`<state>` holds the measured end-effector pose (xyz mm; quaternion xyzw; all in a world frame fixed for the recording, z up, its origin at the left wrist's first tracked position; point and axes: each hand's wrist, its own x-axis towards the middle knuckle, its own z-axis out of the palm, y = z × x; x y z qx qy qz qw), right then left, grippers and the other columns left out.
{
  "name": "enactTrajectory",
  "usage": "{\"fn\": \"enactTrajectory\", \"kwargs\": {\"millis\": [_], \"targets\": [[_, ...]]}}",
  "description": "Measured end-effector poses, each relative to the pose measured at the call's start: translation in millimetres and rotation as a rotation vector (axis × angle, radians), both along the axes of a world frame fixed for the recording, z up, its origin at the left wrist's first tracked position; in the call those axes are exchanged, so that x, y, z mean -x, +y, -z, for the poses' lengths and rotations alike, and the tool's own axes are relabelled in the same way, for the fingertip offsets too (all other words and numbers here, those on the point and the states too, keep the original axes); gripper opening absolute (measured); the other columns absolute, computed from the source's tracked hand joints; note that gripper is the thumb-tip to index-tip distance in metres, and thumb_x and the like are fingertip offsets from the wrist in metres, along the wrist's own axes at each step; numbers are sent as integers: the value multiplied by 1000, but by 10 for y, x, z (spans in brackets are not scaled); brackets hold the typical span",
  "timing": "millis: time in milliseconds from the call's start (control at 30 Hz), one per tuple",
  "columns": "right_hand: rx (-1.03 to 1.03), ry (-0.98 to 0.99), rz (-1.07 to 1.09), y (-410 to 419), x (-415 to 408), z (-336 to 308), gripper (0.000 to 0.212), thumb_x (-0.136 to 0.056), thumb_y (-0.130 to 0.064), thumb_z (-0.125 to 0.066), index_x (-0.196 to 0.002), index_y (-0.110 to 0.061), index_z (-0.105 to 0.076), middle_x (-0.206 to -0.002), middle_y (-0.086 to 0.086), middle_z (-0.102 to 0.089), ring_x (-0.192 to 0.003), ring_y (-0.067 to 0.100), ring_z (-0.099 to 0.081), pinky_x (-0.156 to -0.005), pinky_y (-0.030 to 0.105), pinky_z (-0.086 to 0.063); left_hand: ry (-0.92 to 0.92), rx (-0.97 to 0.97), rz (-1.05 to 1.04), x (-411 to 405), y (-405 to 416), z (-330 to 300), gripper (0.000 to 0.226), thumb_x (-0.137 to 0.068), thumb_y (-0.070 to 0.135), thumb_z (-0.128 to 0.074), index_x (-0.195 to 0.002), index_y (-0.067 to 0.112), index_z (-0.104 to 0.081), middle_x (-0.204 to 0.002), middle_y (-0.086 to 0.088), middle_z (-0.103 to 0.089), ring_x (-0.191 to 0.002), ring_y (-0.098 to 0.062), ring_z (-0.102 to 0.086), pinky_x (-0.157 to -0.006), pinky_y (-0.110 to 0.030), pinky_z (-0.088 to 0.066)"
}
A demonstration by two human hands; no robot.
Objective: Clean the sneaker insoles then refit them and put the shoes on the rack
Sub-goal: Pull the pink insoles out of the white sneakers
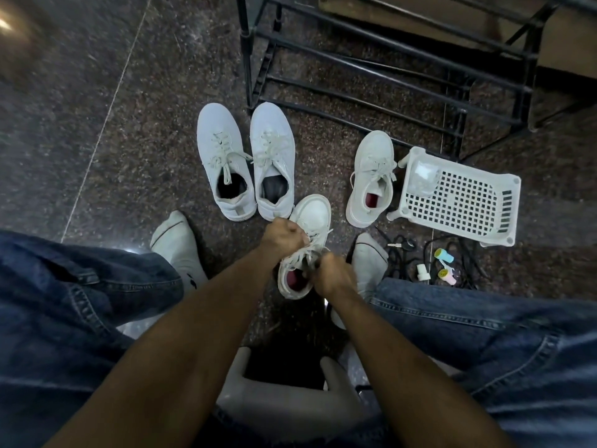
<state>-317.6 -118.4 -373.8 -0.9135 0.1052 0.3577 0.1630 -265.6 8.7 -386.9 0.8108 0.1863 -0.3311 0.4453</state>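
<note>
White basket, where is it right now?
In the head view the white basket lies on the floor at the right, just right of the lone sneaker with the red insole and in front of the black shoe rack.

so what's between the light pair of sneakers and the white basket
In the head view, a single white sneaker with a red insole stands between the pair and the basket.

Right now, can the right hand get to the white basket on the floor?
Probably not at once: the right hand pinches the laces of the sneaker it works on. If it let go, the white basket lies on that side with open floor between.
</note>
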Motion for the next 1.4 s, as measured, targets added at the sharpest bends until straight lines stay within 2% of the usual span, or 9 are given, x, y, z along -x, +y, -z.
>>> {"fn": "enactTrajectory", "kwargs": {"millis": [267,467,533,600,767,1000,1200,1300,1400], "targets": [[7,4,7,17,3,-21,31,-86,-29,-67,-111,-11,-66,-116,15,-65,-107,35,-63,-85,38,-51,-22,508,-685,-271,90,-339,27,-93,-3,-52,-73,14,-57,-76,1,-61,-70,-13,-59,-62,-27,-54],[11,11,-1,36,-30,-38,31,-87,-29,-66,-111,-10,-63,-116,15,-65,-107,35,-62,-85,39,-51,-139,517,-744,-307,79,-380,20,-93,-2,-56,-77,11,-59,-66,0,-58,-57,-8,-55,-59,-26,-54],[2,16,-3,42,-34,-50,33,-87,-31,-66,-111,-10,-62,-115,15,-65,-106,35,-62,-86,40,-53,-268,332,-641,-218,84,-267,14,-90,-6,-55,-96,5,-62,-75,-3,-58,-60,-9,-56,-58,-20,-53],[-2,19,-10,46,-38,-60,33,-86,-31,-66,-111,-10,-62,-114,15,-66,-105,34,-63,-86,41,-53,-353,12,-239,-86,125,-89,36,-89,3,-60,-123,11,-58,-105,-6,-56,-84,-19,-60,-80,-27,-53],[9,13,-38,34,-56,-72,32,-89,-24,-60,-115,-7,-59,-119,17,-63,-111,36,-60,-87,40,-50,-117,-390,409,213,-4,-83,37,-85,53,-59,-106,24,-69,-114,-3,-62,-106,-27,-60,-89,-42,-49],[18,12,-52,-3,-37,-71,29,-88,-23,-64,-111,-5,-63,-118,17,-64,-108,37,-62,-83,39,-50,-154,-126,-25,86,-125,-41,9,-86,23,-70,-83,17,-75,-94,-1,-73,-90,-19,-67,-78,-24,-49],[37,6,-69,27,-13,-38,35,-88,-30,-66,-113,-6,-63,-118,16,-64,-108,36,-61,-86,39,-49,-423,325,-684,-561,48,-397,29,-87,6,-67,-63,17,-55,-69,0,-55,-69,-10,-51,-74,-26,-47],[24,40,-87,22,-61,-20,42,-83,-38,-70,-111,-7,-63,-117,14,-64,-107,34,-62,-87,41,-52,-505,323,-580,-881,146,-630,28,-90,9,-66,-65,18,-57,-63,6,-54,-55,4,-49,-62,-17,-44],[32,2,-81,-3,-106,-50,47,-81,-48,-69,-111,-14,-63,-116,10,-64,-105,32,-62,-85,38,-51,-403,227,-268,-803,202,-503,12,-88,13,-68,-77,15,-63,-76,5,-61,-66,6,-56,-75,-26,-49]]}}
